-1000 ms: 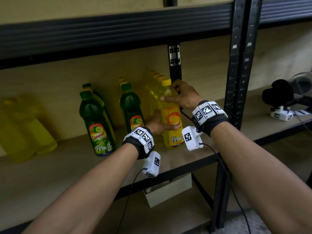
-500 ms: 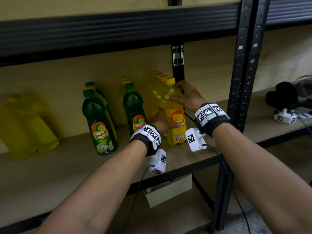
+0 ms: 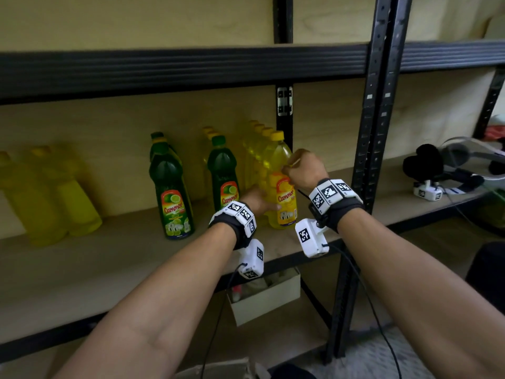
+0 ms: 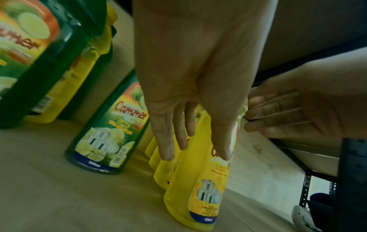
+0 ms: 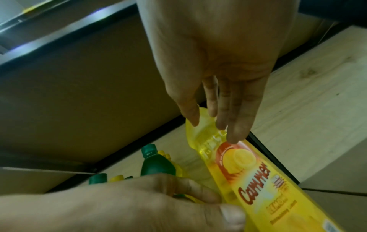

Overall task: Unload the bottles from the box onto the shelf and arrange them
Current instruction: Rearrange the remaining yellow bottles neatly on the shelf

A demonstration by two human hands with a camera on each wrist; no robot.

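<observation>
Head view: I have the yellow plastic bottle with the orange label (image 3: 282, 187) upright on the wooden shelf board (image 3: 95, 269), front of a yellow row running to the far wall. My left hand (image 3: 258, 199) presses its left side; my right hand (image 3: 303, 168) holds its shoulder.

Left wrist view: fingers (image 4: 166, 141) straight against the bottle.

Right wrist view: fingertips (image 5: 236, 133) lightly pinch the shoulder. Below, a white box (image 3: 266, 299) holds items I cannot identify.
</observation>
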